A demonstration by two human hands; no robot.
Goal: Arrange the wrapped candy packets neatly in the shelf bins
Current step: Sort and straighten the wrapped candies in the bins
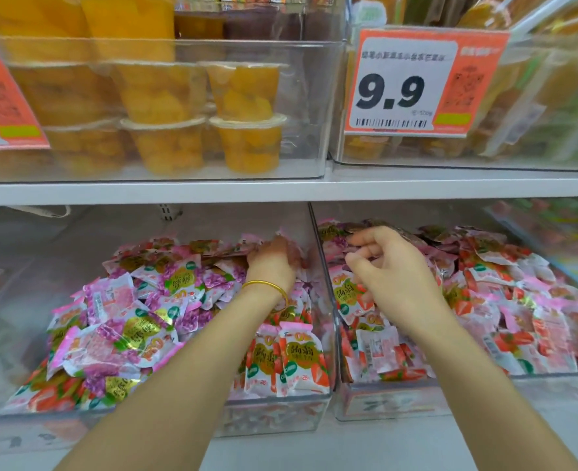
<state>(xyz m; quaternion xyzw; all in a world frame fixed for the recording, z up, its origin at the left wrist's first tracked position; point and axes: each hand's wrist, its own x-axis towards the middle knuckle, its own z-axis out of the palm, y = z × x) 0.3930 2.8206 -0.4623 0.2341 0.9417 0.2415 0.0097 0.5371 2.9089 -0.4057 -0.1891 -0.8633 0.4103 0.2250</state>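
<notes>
Two clear shelf bins sit side by side on the lower shelf. The left bin [270,416] holds a heap of purple grape candy packets [138,300] with red strawberry packets [291,362] at its front right. The right bin [382,402] is full of strawberry packets [505,321]. My left hand [272,263], with a gold bangle on its wrist, reaches deep into the left bin's back right corner, its fingers buried among packets. My right hand [382,266] hovers over the back left of the right bin with fingers curled; whether it holds a packet is unclear.
A clear divider wall [323,266] separates the two bins between my hands. The white shelf board [281,190] runs just above. On it stand bins of fruit jelly cups [243,113] and an orange price tag [413,83] reading 9.9.
</notes>
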